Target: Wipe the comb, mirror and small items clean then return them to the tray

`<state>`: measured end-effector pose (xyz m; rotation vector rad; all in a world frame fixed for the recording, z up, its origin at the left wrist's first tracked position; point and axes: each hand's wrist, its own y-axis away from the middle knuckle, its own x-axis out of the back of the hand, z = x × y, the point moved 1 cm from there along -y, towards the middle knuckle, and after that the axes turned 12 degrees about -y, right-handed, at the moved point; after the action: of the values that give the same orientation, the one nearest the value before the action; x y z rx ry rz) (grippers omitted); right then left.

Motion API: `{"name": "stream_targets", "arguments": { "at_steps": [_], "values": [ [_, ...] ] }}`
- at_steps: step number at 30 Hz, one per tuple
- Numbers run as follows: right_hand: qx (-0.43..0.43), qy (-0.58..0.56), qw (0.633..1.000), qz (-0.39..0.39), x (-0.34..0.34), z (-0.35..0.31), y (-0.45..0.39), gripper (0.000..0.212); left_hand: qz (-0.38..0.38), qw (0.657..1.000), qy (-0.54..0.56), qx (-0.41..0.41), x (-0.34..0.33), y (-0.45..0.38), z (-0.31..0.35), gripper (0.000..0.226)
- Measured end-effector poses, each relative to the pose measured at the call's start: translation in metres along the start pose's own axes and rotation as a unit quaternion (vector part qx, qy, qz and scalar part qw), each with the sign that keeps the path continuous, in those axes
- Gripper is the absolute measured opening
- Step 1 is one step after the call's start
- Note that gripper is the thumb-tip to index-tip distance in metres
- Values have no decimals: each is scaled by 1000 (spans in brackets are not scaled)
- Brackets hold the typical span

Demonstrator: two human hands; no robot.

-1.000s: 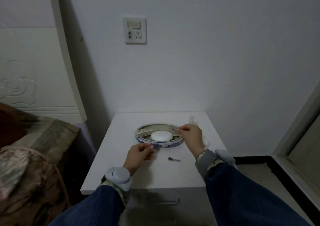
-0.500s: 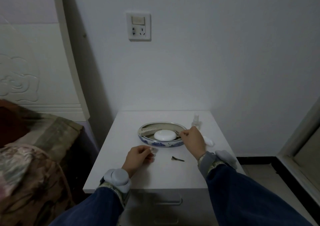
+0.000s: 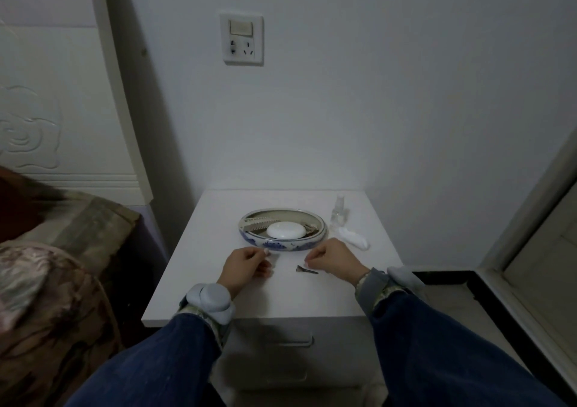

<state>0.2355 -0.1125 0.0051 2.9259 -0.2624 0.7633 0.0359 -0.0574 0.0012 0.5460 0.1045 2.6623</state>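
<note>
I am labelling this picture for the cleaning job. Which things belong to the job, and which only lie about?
Belong to the job:
- tray
- comb
- white round case
- hair clip
- spray bottle
- white cloth

Just lying about:
- wall socket
- bedding

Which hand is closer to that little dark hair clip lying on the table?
The right hand. Its fingertips sit just above the hair clip, almost touching it. The left hand rests farther off to the clip's left, near the tray's front rim.

A home bedroom: bed [image 3: 46,266] beside a white nightstand [image 3: 281,288].
</note>
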Motion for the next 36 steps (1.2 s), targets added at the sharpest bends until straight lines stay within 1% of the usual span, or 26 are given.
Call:
{"name": "stream_targets", "arguments": {
  "at_steps": [3,6,9,12,15,17,20,23,26,27,31,34,36],
  "values": [
    [-4,3,1000,-5,-5,1,3,19,-1,1000,4,3,1,1,-1,16],
    [-8,-8,999,-35,-10,-4,4,21,2,1000,-8,5,2,2,-3,16],
    [-15,-11,998,-53,-13,-6,3,17,0,1000,-4,10,3,3,-5,18],
    [-15,-2,999,-52,-13,-5,2,10,-1,1000,-4,16,2,2,-7,18],
    [-17,10,998,-62,-11,-7,3,8,-5,1000,5,23,0,1,-6,18],
    [-15,-4,998,-57,-9,-11,4,3,-7,1000,12,29,-1,-1,-5,17],
    [-5,-76,997,0,-2,-19,-2,13,-12,999,9,30,-2,-4,-4,19],
    [-7,-138,986,94,6,-26,-20,9,-14,1000,9,26,0,-2,0,19],
    [-9,-120,977,177,9,-27,-40,2,-5,1000,13,17,6,-1,4,19],
    [-12,-110,975,195,8,-27,-45,5,-4,1000,14,19,10,-2,5,20],
    [-25,-72,971,226,2,-21,-54,8,3,1000,11,22,19,0,4,20],
    [-22,-39,973,225,1,-16,-55,6,10,1000,7,22,20,0,2,19],
    [-22,-37,974,222,2,-15,-55,6,3,1000,9,25,18,1,2,19]
  ]
}}
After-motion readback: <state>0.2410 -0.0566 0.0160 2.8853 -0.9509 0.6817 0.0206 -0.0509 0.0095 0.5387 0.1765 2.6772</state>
